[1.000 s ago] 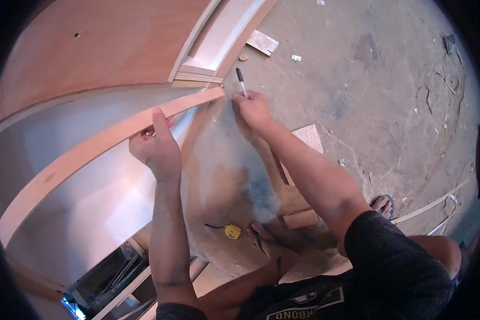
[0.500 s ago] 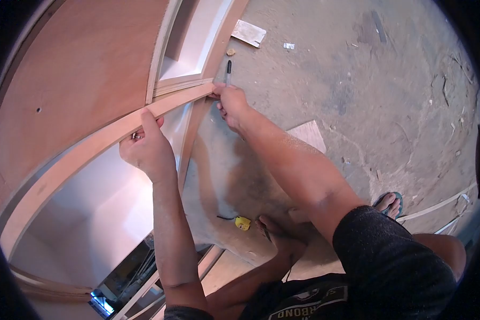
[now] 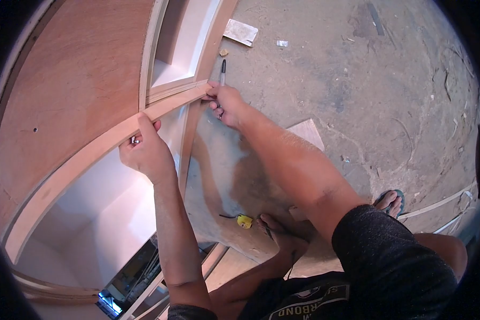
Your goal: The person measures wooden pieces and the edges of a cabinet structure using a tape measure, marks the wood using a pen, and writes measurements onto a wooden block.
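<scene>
A long, thin wooden strip [image 3: 98,143] runs along the front of a cabinet frame, against the edge of a reddish plywood panel [image 3: 74,69]. My left hand [image 3: 150,146] is closed around it near the middle, thumb on top and fingers underneath. At its far end, my right hand [image 3: 228,105] pinches the strip by the cabinet's corner. A pen [image 3: 223,73] with a dark cap sticks up from that same hand, its lower part hidden by the fingers.
White-lined cabinet compartments [image 3: 173,72] open beside the panel. On the concrete floor lie a yellow tape measure [image 3: 244,222] near my foot, a pale board piece [image 3: 308,133] and a white offcut [image 3: 241,33]. Thin strips [image 3: 437,207] lie at the right.
The strip has come closer to the plywood panel's edge, narrowing the dark gap at the left. Both hands keep their hold, and the view has shifted slightly.
</scene>
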